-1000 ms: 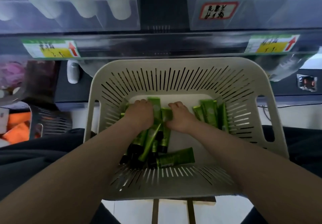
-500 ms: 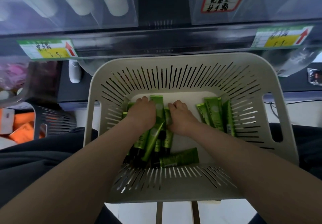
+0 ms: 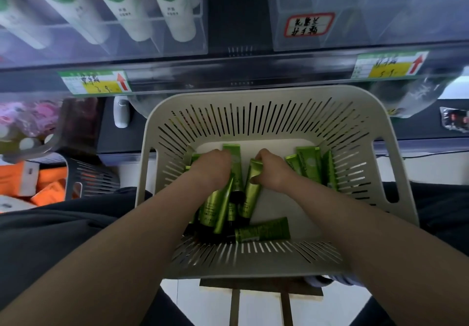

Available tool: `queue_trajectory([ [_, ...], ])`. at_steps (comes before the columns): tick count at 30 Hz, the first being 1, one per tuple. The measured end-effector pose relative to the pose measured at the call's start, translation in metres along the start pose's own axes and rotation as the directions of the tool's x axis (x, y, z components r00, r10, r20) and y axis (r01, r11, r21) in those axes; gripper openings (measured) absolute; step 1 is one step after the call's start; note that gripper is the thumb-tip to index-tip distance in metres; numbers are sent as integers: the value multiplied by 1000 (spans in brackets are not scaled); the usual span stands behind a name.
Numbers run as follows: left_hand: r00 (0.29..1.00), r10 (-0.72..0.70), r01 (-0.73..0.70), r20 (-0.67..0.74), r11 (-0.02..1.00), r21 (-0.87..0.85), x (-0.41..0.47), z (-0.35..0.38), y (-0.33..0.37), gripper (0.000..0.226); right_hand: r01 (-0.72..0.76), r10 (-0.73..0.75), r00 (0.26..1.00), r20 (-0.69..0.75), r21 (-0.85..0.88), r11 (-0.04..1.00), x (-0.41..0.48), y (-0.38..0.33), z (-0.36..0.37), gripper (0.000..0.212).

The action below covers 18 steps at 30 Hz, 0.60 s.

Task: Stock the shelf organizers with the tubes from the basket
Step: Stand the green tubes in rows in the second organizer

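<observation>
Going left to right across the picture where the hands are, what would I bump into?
Orange boxes, dark slatted bin, left hand gripping green tubes, right hand pinching one, upright tubes, basket's right wall.

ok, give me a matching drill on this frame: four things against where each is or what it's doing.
Things:
1. white tubes
2. red-bordered label
3. crosswise green tube
4. right hand

Places/states:
A. grips a green tube
B. stuck on the upper-right organizer
C. lies by the near wall of the basket
D. inside the upper-left organizer

Pairs: 1-D, 2-B, 3-C, 4-A.
</observation>
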<state>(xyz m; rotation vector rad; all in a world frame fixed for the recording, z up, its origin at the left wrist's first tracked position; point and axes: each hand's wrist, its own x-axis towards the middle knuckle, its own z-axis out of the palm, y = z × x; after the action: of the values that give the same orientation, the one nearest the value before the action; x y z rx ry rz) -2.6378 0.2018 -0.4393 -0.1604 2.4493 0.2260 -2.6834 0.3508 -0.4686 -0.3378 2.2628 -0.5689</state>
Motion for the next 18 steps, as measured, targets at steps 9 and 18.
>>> queue_trajectory([
  [9,1000,6,-6,-14,1000,0,-21,-15,7,24,17,-17,999,-49,8,1000,-20,-4,-14,50],
  [18,994,22,-21,-103,1000,12,-49,-20,13,27,77,-73,992,-102,35,996,-53,-11,-22,26],
])
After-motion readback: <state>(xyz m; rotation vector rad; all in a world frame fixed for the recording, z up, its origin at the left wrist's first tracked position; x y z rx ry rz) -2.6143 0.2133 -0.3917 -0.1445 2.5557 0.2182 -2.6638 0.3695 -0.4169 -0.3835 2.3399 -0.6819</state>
